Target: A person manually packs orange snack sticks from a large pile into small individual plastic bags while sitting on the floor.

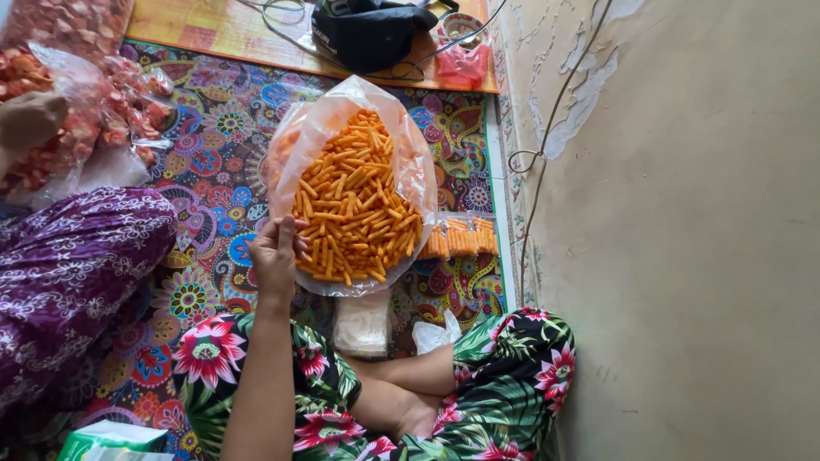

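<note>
My left hand sits at the near-left edge of the big clear plastic bag, fingers curled and partly closed, pinching the bag's rim where it folds over; my thumb points up toward twelve o'clock. I cannot tell whether any sticks are caught under my fingers. My right hand is out of view, so the left is the only one near the work.

The orange snack sticks lie from my hand toward one o'clock, touching distance at the near end. The heap's long axis runs from about six to twelve o'clock, wide near me and narrowing away; the single sticks point every which way.

At three o'clock from the bag's near end, just beside it, lie small sealed packets of the same sticks in a row. At six o'clock, between my knees, is a stack of empty small bags. Well off at ten o'clock, large clear bags of red chips rest beside another person's purple flowered garment, all on the patterned mat.
</note>
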